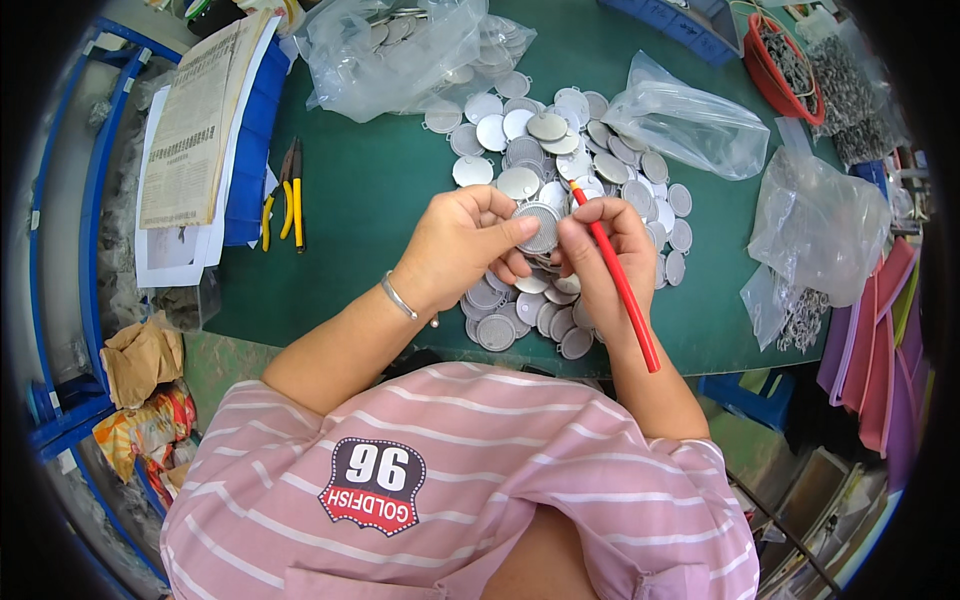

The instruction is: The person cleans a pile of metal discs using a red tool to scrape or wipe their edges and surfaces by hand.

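Observation:
Between thumb and fingers, my left hand (462, 238) holds a round silver metal disc (538, 229) with a finely textured face and a small loop at its edge. A red pen-like stick (626, 290) with a pale tip is gripped in my right hand (605, 250), its tip pointing away from me. The right thumb is close to the disc's right edge; whether it touches, I cannot tell. Under and beyond both hands spreads a heap of similar silver discs (491, 132), some smooth, some textured, lying over one another on the green table (350, 200).
Yellow-handled pliers (291, 200) lie left, beside a blue bin (250, 150) with papers (185, 150). A plastic bag of discs (400, 55) sits at the back. Clear bags (690, 120) and a red basket (785, 65) of metal parts are at right.

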`<state>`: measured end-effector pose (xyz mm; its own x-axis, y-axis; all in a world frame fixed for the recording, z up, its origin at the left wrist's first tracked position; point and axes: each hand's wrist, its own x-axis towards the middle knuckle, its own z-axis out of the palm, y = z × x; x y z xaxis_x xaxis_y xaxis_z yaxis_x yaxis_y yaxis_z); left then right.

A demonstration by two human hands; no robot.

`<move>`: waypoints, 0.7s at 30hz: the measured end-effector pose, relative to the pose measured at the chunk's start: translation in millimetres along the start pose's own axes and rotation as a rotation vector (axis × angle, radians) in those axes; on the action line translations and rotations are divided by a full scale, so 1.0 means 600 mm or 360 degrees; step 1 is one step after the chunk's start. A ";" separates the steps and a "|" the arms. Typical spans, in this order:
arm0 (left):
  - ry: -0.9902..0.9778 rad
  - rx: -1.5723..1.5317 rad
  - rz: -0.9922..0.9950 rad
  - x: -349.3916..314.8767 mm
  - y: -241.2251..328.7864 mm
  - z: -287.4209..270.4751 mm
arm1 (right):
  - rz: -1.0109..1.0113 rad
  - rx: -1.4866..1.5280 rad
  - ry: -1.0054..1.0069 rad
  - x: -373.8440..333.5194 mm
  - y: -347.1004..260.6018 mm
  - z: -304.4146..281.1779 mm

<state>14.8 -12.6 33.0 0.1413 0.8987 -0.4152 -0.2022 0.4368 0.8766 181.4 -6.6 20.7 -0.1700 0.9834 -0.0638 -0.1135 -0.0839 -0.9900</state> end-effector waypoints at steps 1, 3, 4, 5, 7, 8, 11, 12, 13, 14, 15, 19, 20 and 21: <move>0.0021 -0.0030 -0.0010 0.002 -0.002 -0.002 | 0.0005 -0.0005 0.0029 0.000 0.002 0.001; 0.0064 -0.0091 -0.0028 0.008 -0.006 -0.005 | -0.0315 -0.0279 0.0152 -0.001 0.002 -0.002; 0.0087 -0.0132 -0.0063 0.011 -0.009 -0.007 | -0.0598 -0.0569 0.0195 0.000 0.015 -0.016; 0.0112 -0.0156 -0.0079 0.014 -0.016 -0.010 | -0.0761 -0.0698 0.0207 -0.002 0.019 -0.022; 0.0150 -0.0197 -0.0119 0.019 -0.031 -0.014 | -0.0776 -0.0557 0.0253 -0.013 0.027 -0.025; 0.0148 -0.0191 -0.0121 0.020 -0.033 -0.013 | -0.0625 -0.0292 0.0275 -0.023 0.032 -0.014; 0.0143 -0.0181 -0.0117 0.021 -0.038 -0.013 | -0.0337 0.0027 0.0342 -0.037 0.046 0.003; 0.0134 -0.0181 -0.0115 0.022 -0.039 -0.013 | -0.0409 -0.0030 0.0355 -0.036 0.055 0.004; 0.0126 -0.0177 -0.0113 0.022 -0.039 -0.014 | -0.0482 -0.0084 0.0369 -0.035 0.062 0.004; 0.0123 -0.0175 -0.0109 0.022 -0.038 -0.014 | -0.0516 -0.0063 0.0342 -0.035 0.064 0.003; 0.0119 -0.0173 -0.0106 0.022 -0.038 -0.014 | -0.0549 -0.0042 0.0315 -0.036 0.066 0.002; 0.0115 -0.0181 -0.0099 0.022 -0.038 -0.014 | -0.0669 -0.0027 0.0174 -0.037 0.071 -0.010; 0.0111 -0.0179 -0.0097 0.023 -0.038 -0.014 | -0.0680 -0.0044 0.0171 -0.038 0.071 -0.011; 0.0108 -0.0177 -0.0096 0.023 -0.039 -0.014 | -0.0690 -0.0062 0.0167 -0.038 0.072 -0.011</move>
<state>13.1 -10.0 4.8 0.0917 0.8696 -0.4851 -0.3021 0.4885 0.8186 186.9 -31.7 -21.4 -0.0141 0.9376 0.3475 -0.1152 0.3437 -0.9320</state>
